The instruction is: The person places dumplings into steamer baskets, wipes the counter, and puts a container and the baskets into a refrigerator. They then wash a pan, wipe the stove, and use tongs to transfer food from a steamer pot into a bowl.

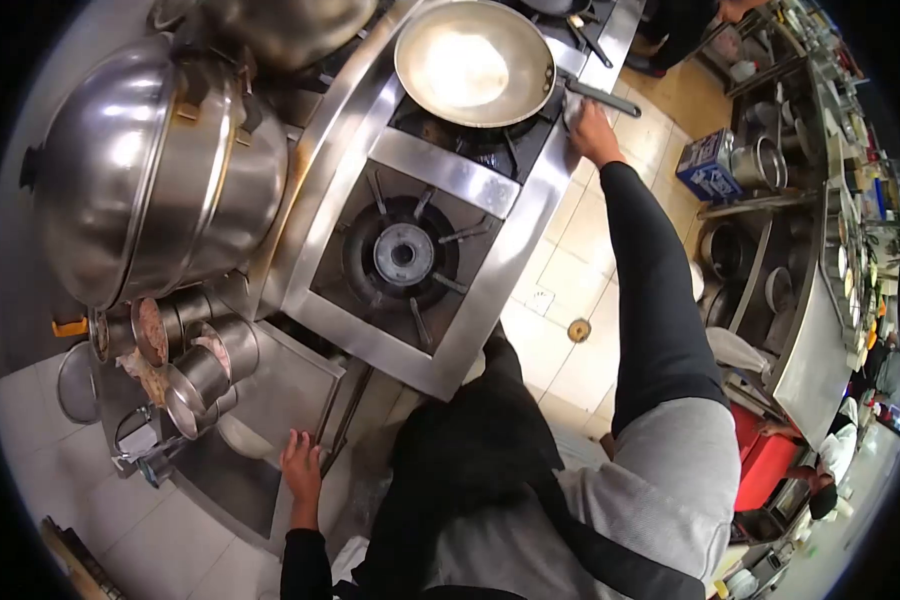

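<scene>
Cloth (572, 106) in right hand (594, 134), well apart from left hand (301, 470)

no readable text, labels or numbers

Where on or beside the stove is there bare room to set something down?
The nearer burner, between the steel divider and near rim, bears nothing. Crowded: under the pan, by the right hand, and left, among the steel pots.

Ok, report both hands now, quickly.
Left hand: open, fingers apart, nothing visible in it.
Right hand: closed on what looks like a pale cloth, at the stove's edge.
</scene>
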A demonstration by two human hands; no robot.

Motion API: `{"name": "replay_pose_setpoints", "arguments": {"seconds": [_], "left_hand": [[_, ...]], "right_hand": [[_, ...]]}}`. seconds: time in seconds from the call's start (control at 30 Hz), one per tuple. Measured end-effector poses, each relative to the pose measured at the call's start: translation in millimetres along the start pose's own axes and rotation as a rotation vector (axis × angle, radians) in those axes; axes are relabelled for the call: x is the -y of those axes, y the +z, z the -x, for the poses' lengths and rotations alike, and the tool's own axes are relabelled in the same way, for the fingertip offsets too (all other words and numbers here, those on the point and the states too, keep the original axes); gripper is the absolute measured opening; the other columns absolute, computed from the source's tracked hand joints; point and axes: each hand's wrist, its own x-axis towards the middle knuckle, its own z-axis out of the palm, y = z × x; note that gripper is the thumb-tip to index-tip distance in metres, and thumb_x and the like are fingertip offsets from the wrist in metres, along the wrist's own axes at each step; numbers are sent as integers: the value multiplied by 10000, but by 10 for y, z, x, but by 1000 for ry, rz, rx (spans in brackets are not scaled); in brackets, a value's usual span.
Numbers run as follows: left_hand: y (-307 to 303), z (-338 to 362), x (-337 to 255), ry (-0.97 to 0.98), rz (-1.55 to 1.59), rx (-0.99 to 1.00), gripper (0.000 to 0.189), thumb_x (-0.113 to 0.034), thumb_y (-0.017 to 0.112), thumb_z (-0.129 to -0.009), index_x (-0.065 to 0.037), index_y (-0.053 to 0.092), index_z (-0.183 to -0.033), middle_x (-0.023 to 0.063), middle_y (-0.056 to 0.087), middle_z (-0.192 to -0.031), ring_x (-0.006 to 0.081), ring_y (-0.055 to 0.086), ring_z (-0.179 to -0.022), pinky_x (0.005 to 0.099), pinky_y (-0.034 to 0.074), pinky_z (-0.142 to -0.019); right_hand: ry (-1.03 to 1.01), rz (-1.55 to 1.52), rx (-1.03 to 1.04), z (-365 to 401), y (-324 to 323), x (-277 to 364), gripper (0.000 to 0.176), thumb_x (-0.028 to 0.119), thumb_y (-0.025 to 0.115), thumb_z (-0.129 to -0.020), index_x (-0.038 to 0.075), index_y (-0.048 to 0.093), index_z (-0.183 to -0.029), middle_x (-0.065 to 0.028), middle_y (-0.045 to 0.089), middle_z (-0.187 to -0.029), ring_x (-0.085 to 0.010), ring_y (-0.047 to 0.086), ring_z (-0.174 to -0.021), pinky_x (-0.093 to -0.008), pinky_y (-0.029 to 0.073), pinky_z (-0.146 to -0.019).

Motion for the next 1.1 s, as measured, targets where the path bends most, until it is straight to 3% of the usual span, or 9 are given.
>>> {"name": "replay_pose_setpoints", "arguments": {"seconds": [0.2,0.27,0.4,0.53,0.73,0.8,0.93,1.07,1.1], "left_hand": [[85,15,22,-89,-90,59,353,-185,683,-918,-21,687,-1230,219,562,-1398,362,544,-1286,499,367,-1097],[111,22,49,-81,-34,19,357,-201,675,-925,-20,685,-1233,208,556,-1409,356,538,-1294,510,353,-1108],[10,-11,-61,-111,-23,45,354,-203,681,-921,-21,690,-1225,204,566,-1399,345,533,-1306,496,327,-1132],[128,43,-6,-124,9,-76,357,-200,703,-879,-40,708,-1198,200,590,-1367,332,541,-1301,529,308,-1140],[19,13,-157,-183,-32,-58,365,-249,707,-872,-87,714,-1198,136,602,-1372,269,531,-1320,508,267,-1176],[36,46,-155,-226,-25,-84,360,-265,695,-881,-98,715,-1200,123,603,-1373,259,531,-1319,500,266,-1179],[116,88,-118,-217,-32,-129,348,-299,652,-916,-124,712,-1211,98,596,-1386,249,533,-1317,480,264,-1184],[103,80,-126,-200,-18,-165,335,-295,633,-936,-118,710,-1209,104,595,-1384,254,534,-1313,476,267,-1183],[102,126,-136,-165,-9,-195,330,-289,629,-941,-114,710,-1209,105,596,-1382,257,534,-1313,477,270,-1180]], "right_hand": [[13,-470,119,2696,-334,2803,268,40,507,-895,-15,584,-1145,-216,611,-1038,-408,604,-998,-474,479,-910],[-222,-805,792,3202,-706,3403,270,41,598,-797,35,674,-1056,-147,642,-1142,-351,619,-1076,-468,479,-978],[-219,-545,407,2680,-606,2567,144,47,598,-789,48,641,-926,-155,618,-981,-351,604,-982,-480,490,-878],[-18,-397,207,1276,-392,1989,416,-5,641,-754,80,700,-1156,-182,638,-1056,-382,598,-1005,-441,493,-915],[-217,-500,275,-433,1183,3471,301,39,581,-801,46,719,-1068,-243,681,-1020,-431,648,-973,-478,517,-906],[-380,-321,677,-229,1393,4317,292,33,572,-799,41,720,-1050,-236,688,-1004,-405,666,-948,-475,528,-888],[-971,-652,523,701,1553,5229,165,84,630,-765,64,719,-903,-133,696,-1023,-309,640,-1052,-402,514,-924],[-1026,-618,789,1667,638,5348,237,99,603,-775,51,682,-993,-129,646,-1033,-345,605,-970,-440,484,-876],[-778,-779,552,2115,516,5148,238,103,593,-792,42,629,-1018,-158,599,-1009,-367,575,-963,-441,462,-861]]}}
